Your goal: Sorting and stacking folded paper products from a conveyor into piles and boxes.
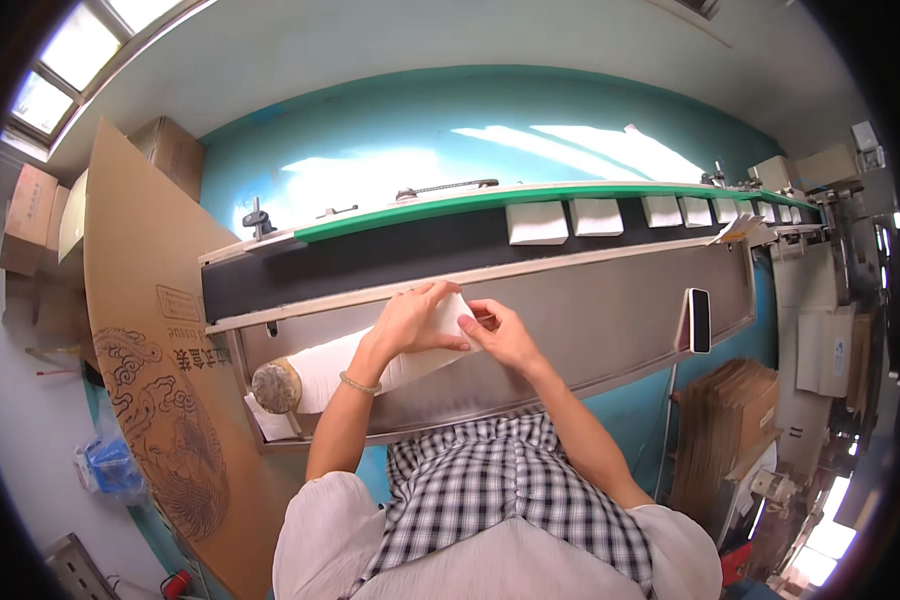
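A long row of white tissue [335,372] lies on the metal tray beside the belt, slanting up from left to right. My left hand [417,322] curls over a small white tissue stack [452,316] at the row's right end, its fingers along the top and its thumb below. My right hand [500,335] closes on the same stack from the right, thumb against its side. The palms and part of the stack hide where it meets the row. At the row's left end stands a round, mottled grey block [277,386].
Beyond the tray runs a black conveyor belt [390,262] with several white tissue stacks [537,223] along its green guard rail [450,205]. A phone [699,321] stands upright at the tray's right. Large cardboard [160,370] rises at left; flattened cartons [715,435] are piled at right.
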Tool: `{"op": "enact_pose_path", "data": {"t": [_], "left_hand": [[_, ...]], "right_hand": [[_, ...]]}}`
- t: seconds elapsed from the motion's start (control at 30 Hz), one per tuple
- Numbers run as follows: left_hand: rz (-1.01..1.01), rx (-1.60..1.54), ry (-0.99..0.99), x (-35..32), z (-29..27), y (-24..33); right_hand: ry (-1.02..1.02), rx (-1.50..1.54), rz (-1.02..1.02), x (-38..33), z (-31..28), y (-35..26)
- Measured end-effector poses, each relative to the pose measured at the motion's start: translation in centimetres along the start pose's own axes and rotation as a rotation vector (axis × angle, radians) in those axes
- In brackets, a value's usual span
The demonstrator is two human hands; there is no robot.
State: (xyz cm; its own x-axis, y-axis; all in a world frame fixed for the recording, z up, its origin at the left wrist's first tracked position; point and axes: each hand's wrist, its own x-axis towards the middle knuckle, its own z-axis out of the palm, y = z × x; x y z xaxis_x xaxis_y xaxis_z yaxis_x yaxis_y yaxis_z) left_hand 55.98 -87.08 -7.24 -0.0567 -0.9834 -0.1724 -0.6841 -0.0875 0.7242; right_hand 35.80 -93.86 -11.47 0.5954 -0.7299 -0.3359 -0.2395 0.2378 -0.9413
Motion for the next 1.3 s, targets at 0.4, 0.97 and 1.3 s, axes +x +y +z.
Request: {"op": "enact_pose_path", "data": {"t": [0.4,0.97,1.3], "left_hand": [[-0.038,0.05,-0.015,-1.6,-0.8,0.1],[-0.003,0.06,0.051,-3.0,-0.8,-1.8],[0.047,0.088,0.064,-2.9,-1.0,-2.5]], "right_hand": [[0.148,0.428,0.153,5.3,-3.9,-0.3],[-0.11,-0.099,0.117,1.9,-1.4,1.3],[-0.103,-0.08,-0.013,0.4,3.7,0.0]]}}
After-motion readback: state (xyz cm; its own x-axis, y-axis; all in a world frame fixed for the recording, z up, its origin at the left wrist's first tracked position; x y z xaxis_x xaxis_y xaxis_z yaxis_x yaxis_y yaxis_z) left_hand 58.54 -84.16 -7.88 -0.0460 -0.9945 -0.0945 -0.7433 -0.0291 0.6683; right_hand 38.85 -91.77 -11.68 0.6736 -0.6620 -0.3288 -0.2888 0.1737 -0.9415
